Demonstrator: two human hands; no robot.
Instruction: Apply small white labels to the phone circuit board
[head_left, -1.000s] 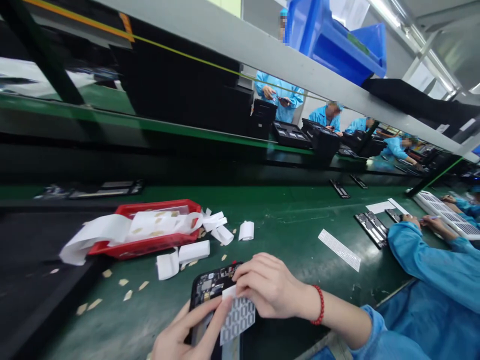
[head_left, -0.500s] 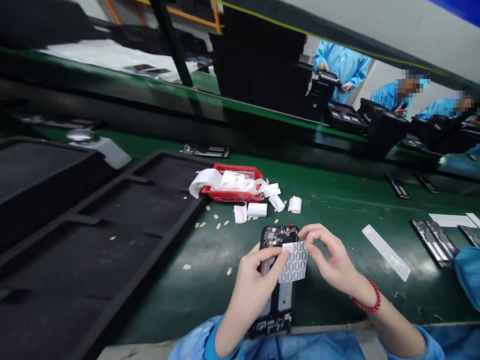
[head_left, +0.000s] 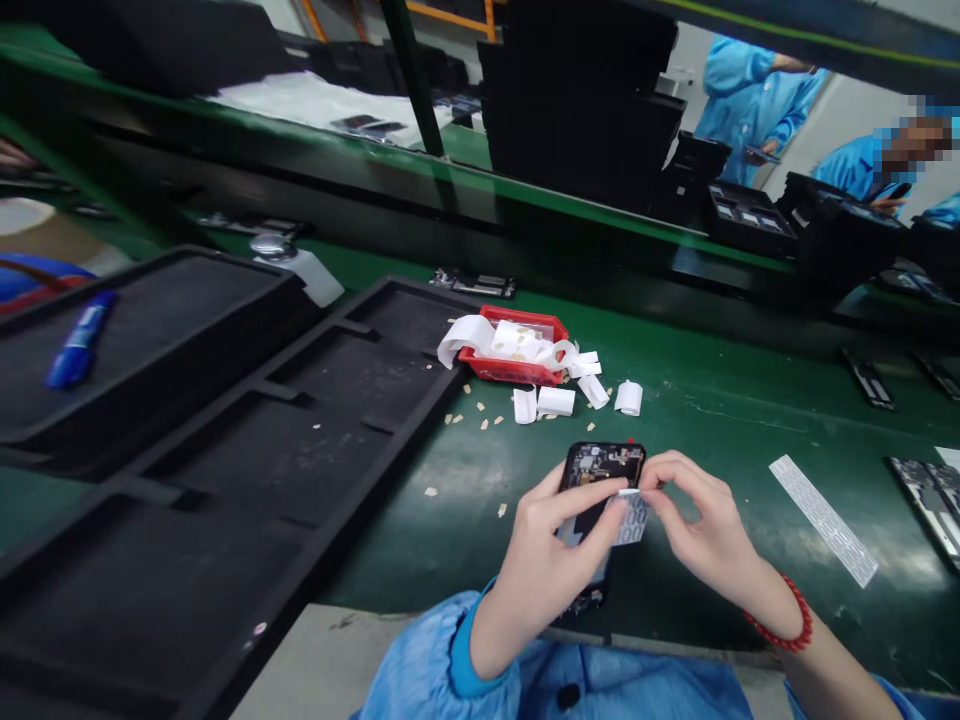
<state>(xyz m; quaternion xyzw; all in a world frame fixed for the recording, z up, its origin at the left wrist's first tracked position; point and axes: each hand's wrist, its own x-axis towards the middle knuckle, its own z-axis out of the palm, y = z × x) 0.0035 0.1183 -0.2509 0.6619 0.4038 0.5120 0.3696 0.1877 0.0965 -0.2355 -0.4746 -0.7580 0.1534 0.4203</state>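
Note:
My left hand (head_left: 555, 545) pinches a small sheet of stickers (head_left: 631, 526) with grey printed outlines between thumb and forefinger. At the sheet's upper right edge, the thumb and forefinger of my right hand (head_left: 701, 525) are closed on it; a fold of white shows between the two hands. Whether a single sticker is between the right fingertips is too small to tell. Below the hands, on the green bench, lies an opened phone (head_left: 598, 462) with its circuit board exposed; my left hand and the sheet cover its middle.
Beyond the phone, a red bin (head_left: 517, 372) holds curled white paper, with scraps around it. Black trays (head_left: 300, 480) fill the left, a blue marker (head_left: 81, 340) on one. At right lie another sticker strip (head_left: 823, 520) and phone parts (head_left: 926, 510). Co-workers (head_left: 757, 105) appear behind the shelf.
The view has shifted left, bringing the marker into sight. The sheet's top edge is now bent, and my right fingertips have closed together at its edge.

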